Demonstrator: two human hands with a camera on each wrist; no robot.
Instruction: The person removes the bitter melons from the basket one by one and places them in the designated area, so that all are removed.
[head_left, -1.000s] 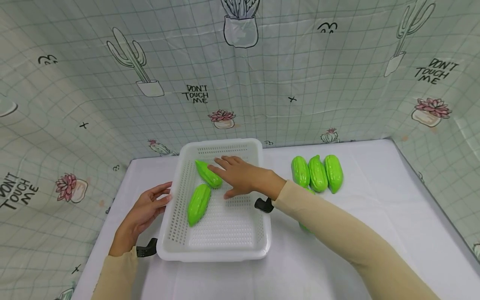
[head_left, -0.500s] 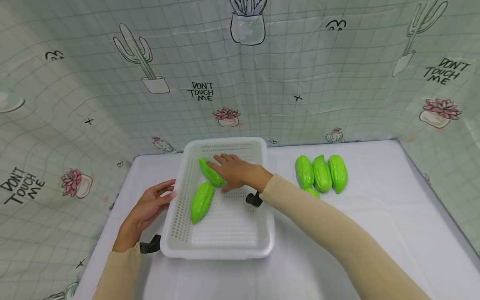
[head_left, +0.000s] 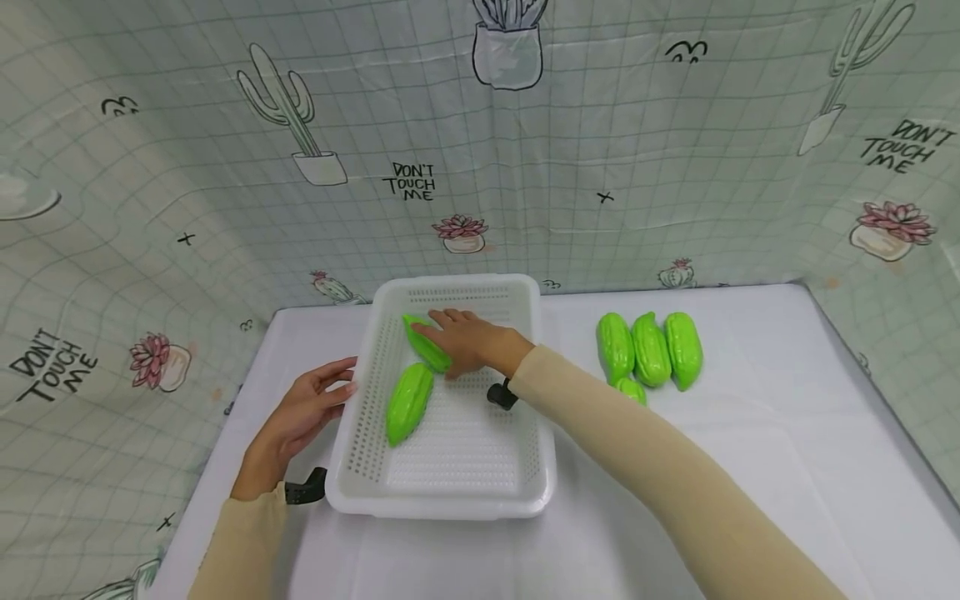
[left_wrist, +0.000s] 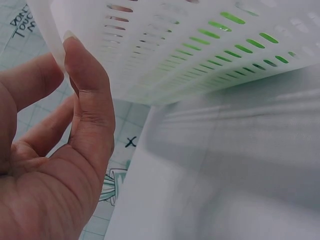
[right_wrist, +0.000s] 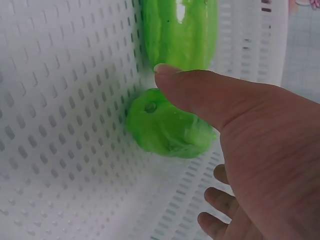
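Observation:
A white perforated plastic basket (head_left: 491,503) stands on the table and holds two glossy, bright green, ribbed vegetables with pointed ends. My right hand (head_left: 465,342) reaches into it, over the upper green vegetable (head_left: 422,340). In the right wrist view, the thumb (right_wrist: 195,90) overlaps that vegetable's end, while the other fingers stay spread on its far side. Just below lies the lower green vegetable (head_left: 409,405), untouched. At the basket's left side, my left hand (head_left: 303,410) pinches the rim between thumb and finger; the left wrist view shows the thumb (left_wrist: 92,95) against the rim's underside.
Right of the basket, three more green vegetables (head_left: 651,350) lie side by side on the white-covered table (head_left: 765,450). Another green vegetable (head_left: 630,389) is partly hidden behind the right sleeve. A patterned cloth (head_left: 600,142) rises behind the table.
My right hand has moved slightly left and down onto the upper green vegetable in the basket. The left hand stays at the rim. The head view has shifted a little.

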